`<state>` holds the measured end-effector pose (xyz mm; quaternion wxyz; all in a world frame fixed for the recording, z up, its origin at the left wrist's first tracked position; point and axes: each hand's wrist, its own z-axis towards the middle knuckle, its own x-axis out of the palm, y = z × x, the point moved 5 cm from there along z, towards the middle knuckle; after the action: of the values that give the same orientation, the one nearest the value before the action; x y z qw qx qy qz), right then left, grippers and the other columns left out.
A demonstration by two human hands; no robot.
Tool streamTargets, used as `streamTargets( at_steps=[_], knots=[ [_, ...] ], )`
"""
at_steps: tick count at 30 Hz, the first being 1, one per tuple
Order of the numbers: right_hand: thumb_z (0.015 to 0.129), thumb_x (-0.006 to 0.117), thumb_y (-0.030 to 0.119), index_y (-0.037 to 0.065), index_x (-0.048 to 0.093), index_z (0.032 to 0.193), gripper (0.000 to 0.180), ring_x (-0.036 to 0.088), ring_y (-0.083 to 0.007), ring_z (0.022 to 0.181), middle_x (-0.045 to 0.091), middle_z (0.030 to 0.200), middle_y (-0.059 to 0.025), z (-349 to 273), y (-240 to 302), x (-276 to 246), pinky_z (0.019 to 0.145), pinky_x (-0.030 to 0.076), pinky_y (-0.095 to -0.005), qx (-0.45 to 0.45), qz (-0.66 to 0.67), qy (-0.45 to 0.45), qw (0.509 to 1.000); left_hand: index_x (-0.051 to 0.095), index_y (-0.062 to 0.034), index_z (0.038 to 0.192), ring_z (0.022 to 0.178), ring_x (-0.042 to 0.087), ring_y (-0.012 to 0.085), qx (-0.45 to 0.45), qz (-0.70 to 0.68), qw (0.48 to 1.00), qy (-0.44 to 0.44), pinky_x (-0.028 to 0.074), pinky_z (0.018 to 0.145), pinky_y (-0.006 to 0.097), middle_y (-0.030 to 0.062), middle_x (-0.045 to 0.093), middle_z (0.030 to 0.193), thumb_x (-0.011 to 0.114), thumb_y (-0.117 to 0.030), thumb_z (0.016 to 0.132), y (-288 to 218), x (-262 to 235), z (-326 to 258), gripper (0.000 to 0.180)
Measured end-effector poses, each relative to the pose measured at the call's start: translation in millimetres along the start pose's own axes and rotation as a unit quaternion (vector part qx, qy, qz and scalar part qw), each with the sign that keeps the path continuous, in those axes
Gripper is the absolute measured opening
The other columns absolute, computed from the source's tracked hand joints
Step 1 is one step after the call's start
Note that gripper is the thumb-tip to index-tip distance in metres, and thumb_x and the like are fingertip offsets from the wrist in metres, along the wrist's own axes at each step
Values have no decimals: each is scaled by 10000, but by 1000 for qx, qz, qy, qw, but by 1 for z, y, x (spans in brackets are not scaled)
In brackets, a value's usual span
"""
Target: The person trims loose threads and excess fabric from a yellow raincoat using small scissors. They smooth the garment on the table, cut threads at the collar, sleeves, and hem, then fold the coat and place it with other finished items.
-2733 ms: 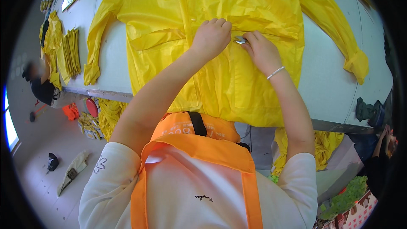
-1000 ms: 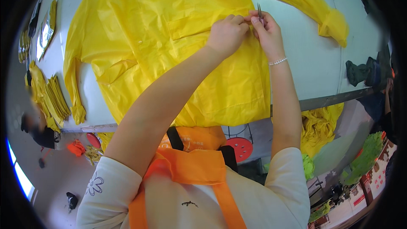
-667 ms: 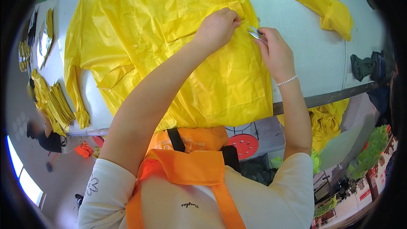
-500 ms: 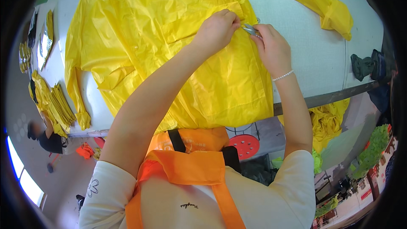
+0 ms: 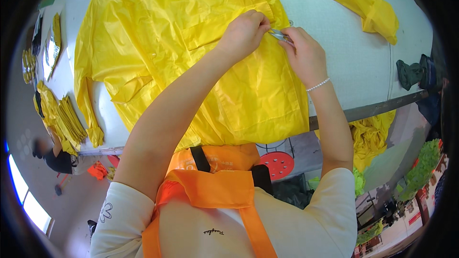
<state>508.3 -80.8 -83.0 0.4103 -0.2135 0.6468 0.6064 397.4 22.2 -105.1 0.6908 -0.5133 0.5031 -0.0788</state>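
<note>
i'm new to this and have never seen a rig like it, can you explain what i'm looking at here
There is no machine here: these are a person's two bare hands. The view comes from the left of two wide fisheye cameras worn on the head, looking down, so straight edges bend near the rim.

A yellow jacket lies spread on a pale table, with a stack of folded yellow garments farther left. The right hand holds small metal snips, pointed toward the left hand. The left fingertips are pinched together near the end of a pocket flap; whatever is between them is too small to make out.
</note>
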Motion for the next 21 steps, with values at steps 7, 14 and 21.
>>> streamTargets(
  at_steps=[7, 14, 21],
  knots=[
    [811, 621, 141, 69, 565, 920, 142, 600, -261, 726, 611, 827, -70, 0, -8, 6, 618, 473, -345, 58, 88, 20, 994, 564, 8, 881, 790, 575, 305, 7, -10, 1000, -7, 462, 701, 351, 147, 589, 856, 563, -117, 846, 1, 0, 1, 130],
    [812, 631, 128, 50, 579, 938, 157, 629, -242, 776, 637, 853, -92, 2, -10, 7, 674, 493, -317, 99, 143, 34, 984, 573, 4, 881, 801, 578, 309, -1, -13, 1000, -4, 463, 707, 355, 154, 592, 860, 555, -119, 850, 3, 0, 0, 129],
    [813, 634, 133, 41, 589, 944, 167, 639, -244, 790, 652, 862, -112, 6, -16, 5, 691, 498, -314, 122, 155, 73, 978, 582, 0, 889, 805, 584, 306, -10, -13, 1000, 3, 466, 710, 354, 154, 601, 864, 556, -132, 850, 4, 1, 3, 140]
  ],
)
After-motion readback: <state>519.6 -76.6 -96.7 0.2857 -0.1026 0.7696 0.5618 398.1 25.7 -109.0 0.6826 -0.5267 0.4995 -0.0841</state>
